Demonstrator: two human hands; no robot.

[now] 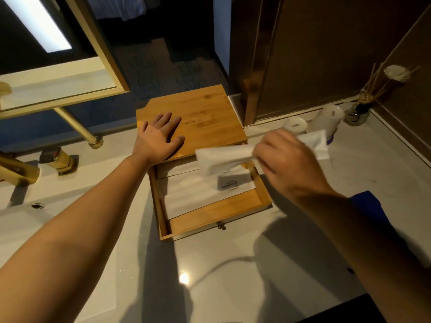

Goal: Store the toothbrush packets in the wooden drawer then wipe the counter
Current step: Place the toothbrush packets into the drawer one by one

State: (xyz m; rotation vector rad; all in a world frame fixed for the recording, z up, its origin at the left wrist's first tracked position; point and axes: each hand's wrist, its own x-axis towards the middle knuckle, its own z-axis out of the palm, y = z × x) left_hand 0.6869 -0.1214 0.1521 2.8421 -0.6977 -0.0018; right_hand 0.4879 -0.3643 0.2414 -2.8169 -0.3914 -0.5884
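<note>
A wooden box [210, 117] stands on the white counter [233, 264], its drawer [217, 213] pulled out toward me. White toothbrush packets [186, 194] lie inside the drawer; one shows a grey label. My left hand [158, 138] rests flat on the box's lid, fingers spread. My right hand [284, 159] hovers above the drawer's right side and holds a white packet [224, 157], blurred, that sticks out to the left and right of the fingers.
A gold tap [18, 169] and the sink [23, 220] are at the left, under a gold-framed mirror [70, 89]. Upturned white cups [296, 124], a white container [326, 120] and a reed diffuser [359, 113] stand at the back right. A blue cloth [370, 206] lies beside my right forearm.
</note>
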